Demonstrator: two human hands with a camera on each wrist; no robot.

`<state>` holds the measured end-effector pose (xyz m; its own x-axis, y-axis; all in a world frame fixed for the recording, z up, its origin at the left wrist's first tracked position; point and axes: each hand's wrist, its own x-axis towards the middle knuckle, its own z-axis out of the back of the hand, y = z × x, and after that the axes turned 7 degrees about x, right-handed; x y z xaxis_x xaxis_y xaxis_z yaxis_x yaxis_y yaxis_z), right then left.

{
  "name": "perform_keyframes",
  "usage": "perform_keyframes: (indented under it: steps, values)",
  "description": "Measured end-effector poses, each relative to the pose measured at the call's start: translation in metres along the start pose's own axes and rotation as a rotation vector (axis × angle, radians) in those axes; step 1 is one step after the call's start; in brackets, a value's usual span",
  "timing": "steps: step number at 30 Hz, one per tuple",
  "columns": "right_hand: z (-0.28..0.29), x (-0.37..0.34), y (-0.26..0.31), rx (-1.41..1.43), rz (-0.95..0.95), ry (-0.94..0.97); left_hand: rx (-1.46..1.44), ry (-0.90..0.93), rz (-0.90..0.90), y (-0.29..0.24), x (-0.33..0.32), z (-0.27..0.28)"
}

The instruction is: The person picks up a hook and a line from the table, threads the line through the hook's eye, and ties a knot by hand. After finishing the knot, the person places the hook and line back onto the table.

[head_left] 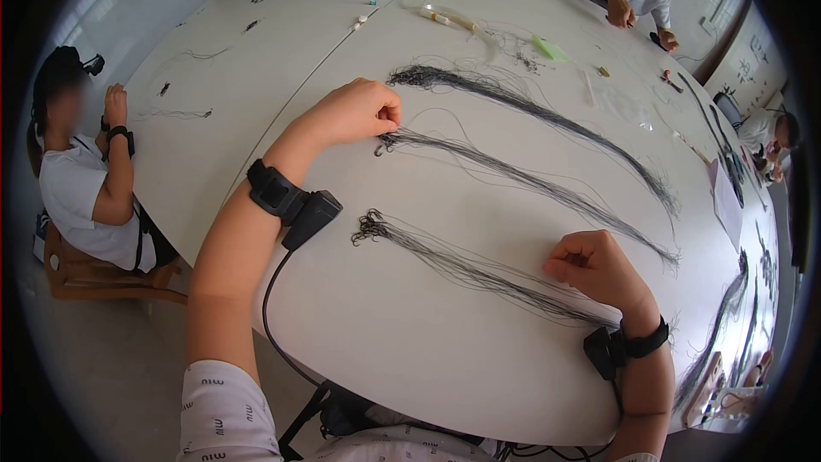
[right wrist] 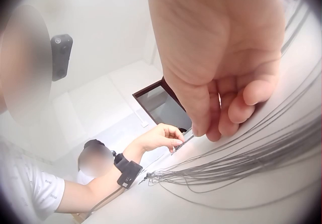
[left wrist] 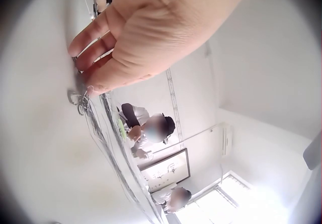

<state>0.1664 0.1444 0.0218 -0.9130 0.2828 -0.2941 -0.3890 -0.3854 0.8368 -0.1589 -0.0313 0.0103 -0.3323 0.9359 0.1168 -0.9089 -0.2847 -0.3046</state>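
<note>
Head view: left hand [head_left: 363,107] is pinching the hook end of the middle bundle [head_left: 466,151], probably to keep the strands together there. Right hand [head_left: 599,269] is curled in just past the near bundle [head_left: 457,265]; can't tell if it's got a line. Far bundle [head_left: 440,77] lies beyond the left hand. All 3 run roughly the same way, I'd guess so they don't tangle.

Left wrist view: dark hooks [left wrist: 79,102] sit right by the thumb tip, lines trailing away from the hand.

Right wrist view: fingers bend toward the thumb, near bundle fanned out beside them, fingertips partly hidden.
</note>
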Motion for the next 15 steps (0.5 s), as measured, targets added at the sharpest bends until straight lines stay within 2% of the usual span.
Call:
perform_keyframes:
  steps: [9,11,15]
  values:
    - [-0.001,0.001,-0.002,0.004,-0.006,-0.017,0.092,-0.052,0.005,-0.003,-0.002,-0.001]
    - [-0.001,0.000,-0.002,0.006,-0.004,-0.009,0.014,-0.098,0.073,-0.006,-0.003,0.007]
    - [0.000,0.001,0.000,-0.025,-0.006,-0.004,-0.020,-0.094,0.101,-0.006,-0.003,0.017]
